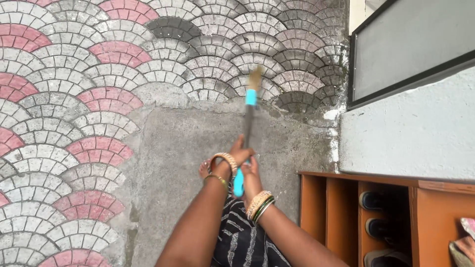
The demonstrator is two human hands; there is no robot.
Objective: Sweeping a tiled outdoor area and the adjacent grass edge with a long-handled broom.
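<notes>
Underfoot, across most of the head view, I note the paved ground (pixel 74 99): fan-pattern cobbles in grey and pink, giving way to a bare, stained concrete patch (pixel 188 148) directly ahead of the person. To the right stands a pale wall (pixel 410 128) with a dark-framed panel (pixel 410 44) above it, and below that an orange-brown wooden shoe rack (pixel 321 207) with dark shoes (pixel 378 200) in its open compartments. At the bottom centre I see black patterned cloth (pixel 242 242) and, just beyond it, toes on the concrete. Both forearms reach forward and meet over the lower end of a long-handled broom (pixel 249 113), which runs away from the person toward the edge of the cobbles; its shaft is dark with a light blue collar, its bristle end is blurred near the paving line, and a light blue grip shows between the wrists. The left hand (pixel 236 157), bangles at the wrist, is closed around the shaft, higher up. The right hand (pixel 251 177), also bangled, is wrapped shut on the blue grip just below it, the two hands touching. My judgement is that a sweeping stroke is in hand, the blur at the head suggesting motion. To do it well, I would keep both hands firmly stacked, hold the head low so the bristles stay on the concrete, draw short overlapping strokes away from the rack, and take care that the joints between cobbles and the damp wall edge are worked through.
</notes>
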